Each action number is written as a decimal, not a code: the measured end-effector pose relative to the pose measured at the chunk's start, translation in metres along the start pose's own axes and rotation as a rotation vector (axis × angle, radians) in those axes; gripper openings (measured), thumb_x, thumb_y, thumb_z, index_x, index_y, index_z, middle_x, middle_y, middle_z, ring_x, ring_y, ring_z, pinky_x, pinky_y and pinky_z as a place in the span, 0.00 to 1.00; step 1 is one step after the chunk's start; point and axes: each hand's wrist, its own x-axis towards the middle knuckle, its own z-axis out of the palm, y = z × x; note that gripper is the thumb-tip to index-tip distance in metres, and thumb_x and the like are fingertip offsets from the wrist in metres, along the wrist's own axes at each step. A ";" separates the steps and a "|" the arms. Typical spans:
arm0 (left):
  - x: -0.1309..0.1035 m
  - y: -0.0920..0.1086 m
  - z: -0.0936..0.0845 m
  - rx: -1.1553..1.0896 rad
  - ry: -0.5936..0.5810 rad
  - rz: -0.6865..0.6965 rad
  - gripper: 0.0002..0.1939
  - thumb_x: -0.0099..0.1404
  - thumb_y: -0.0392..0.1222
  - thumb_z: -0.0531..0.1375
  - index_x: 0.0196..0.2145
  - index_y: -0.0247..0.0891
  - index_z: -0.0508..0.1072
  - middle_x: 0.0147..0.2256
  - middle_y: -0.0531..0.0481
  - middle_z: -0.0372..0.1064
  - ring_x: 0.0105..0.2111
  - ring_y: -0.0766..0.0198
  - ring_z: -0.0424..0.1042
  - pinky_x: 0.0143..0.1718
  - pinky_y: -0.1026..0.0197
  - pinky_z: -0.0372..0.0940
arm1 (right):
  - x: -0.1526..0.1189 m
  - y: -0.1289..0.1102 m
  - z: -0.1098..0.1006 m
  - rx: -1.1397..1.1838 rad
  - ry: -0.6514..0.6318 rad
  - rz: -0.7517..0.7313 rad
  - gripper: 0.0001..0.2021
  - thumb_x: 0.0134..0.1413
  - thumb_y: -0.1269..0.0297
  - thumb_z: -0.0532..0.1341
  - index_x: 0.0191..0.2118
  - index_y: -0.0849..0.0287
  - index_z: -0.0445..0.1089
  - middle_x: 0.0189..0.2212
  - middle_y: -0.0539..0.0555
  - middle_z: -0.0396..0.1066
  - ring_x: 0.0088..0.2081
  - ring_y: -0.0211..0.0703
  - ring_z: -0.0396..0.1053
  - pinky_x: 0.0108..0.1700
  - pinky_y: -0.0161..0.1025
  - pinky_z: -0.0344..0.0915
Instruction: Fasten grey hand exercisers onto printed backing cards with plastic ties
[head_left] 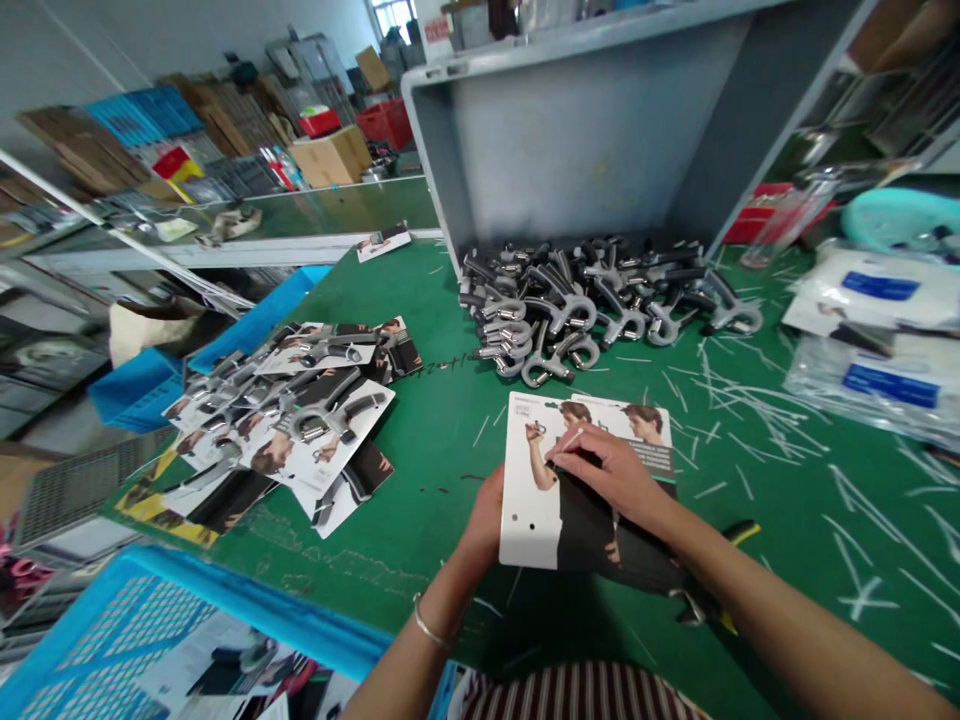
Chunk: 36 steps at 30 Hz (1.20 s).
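My left hand (pixel 489 515) grips the left edge of a printed backing card (pixel 529 535), its fingers hidden behind it. A second card (pixel 660 430) shows behind the first, to the right. My right hand (pixel 619 475) is closed in a pinch over the card's front, near small punched holes. A thin white strip (pixel 574 437) shows at its fingertips, partly hidden. Beyond the cards, grey and black spring hand grips (pixel 559 305) lie heaped at the mouth of a tipped grey bin (pixel 570 150). To the left is a pile of cards with hand grips on them (pixel 315 420).
White plastic strips (pixel 739 415) are scattered over the green table (pixel 442 420). Pliers with yellow-and-black handles (pixel 739 535) lie by my right forearm. Clear bags with blue labels (pixel 885 385) sit at right. A blue basket (pixel 187 590) stands at lower left.
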 end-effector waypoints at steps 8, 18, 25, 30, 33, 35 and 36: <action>-0.018 0.003 -0.006 0.203 -0.010 0.034 0.26 0.54 0.34 0.65 0.52 0.41 0.74 0.45 0.48 0.77 0.42 0.54 0.73 0.45 0.57 0.67 | -0.002 0.004 -0.005 0.117 0.003 0.105 0.09 0.60 0.57 0.61 0.34 0.56 0.72 0.33 0.50 0.73 0.36 0.42 0.69 0.41 0.39 0.63; -0.044 0.038 0.003 -0.082 -0.316 -0.190 0.14 0.60 0.42 0.65 0.44 0.38 0.79 0.41 0.45 0.79 0.41 0.51 0.76 0.44 0.54 0.69 | -0.019 -0.004 0.002 0.284 0.095 0.180 0.10 0.60 0.55 0.61 0.33 0.55 0.67 0.27 0.48 0.67 0.29 0.39 0.63 0.33 0.35 0.61; -0.059 0.032 -0.002 0.408 -0.270 0.262 0.16 0.65 0.36 0.59 0.50 0.45 0.76 0.51 0.46 0.74 0.51 0.51 0.71 0.55 0.52 0.64 | -0.021 -0.003 0.005 0.298 0.048 0.201 0.10 0.61 0.55 0.60 0.33 0.56 0.67 0.26 0.47 0.64 0.29 0.38 0.60 0.33 0.35 0.58; -0.038 0.010 -0.001 0.716 -0.234 0.717 0.14 0.65 0.32 0.57 0.47 0.37 0.76 0.47 0.42 0.75 0.50 0.53 0.72 0.56 0.49 0.65 | -0.024 -0.005 0.003 0.196 -0.020 0.149 0.10 0.62 0.56 0.60 0.35 0.57 0.69 0.29 0.49 0.68 0.32 0.40 0.63 0.36 0.36 0.59; -0.025 0.011 -0.002 0.959 -0.161 0.772 0.11 0.64 0.32 0.57 0.43 0.34 0.76 0.41 0.43 0.77 0.43 0.54 0.74 0.52 0.49 0.67 | -0.028 -0.007 0.005 0.106 -0.083 0.050 0.08 0.62 0.58 0.60 0.36 0.56 0.71 0.32 0.51 0.70 0.35 0.41 0.66 0.40 0.37 0.60; -0.023 0.017 -0.002 0.970 -0.115 0.643 0.09 0.63 0.33 0.59 0.41 0.35 0.77 0.40 0.42 0.77 0.43 0.52 0.74 0.52 0.48 0.66 | -0.030 -0.008 0.007 0.037 -0.087 -0.008 0.08 0.62 0.58 0.60 0.35 0.56 0.71 0.33 0.51 0.70 0.37 0.42 0.66 0.41 0.38 0.60; -0.024 0.019 -0.002 0.916 -0.102 0.583 0.09 0.62 0.34 0.60 0.40 0.36 0.77 0.41 0.43 0.77 0.43 0.51 0.73 0.52 0.48 0.65 | -0.030 -0.008 0.008 0.013 -0.074 -0.017 0.08 0.63 0.58 0.60 0.35 0.56 0.71 0.33 0.51 0.70 0.37 0.42 0.66 0.41 0.38 0.60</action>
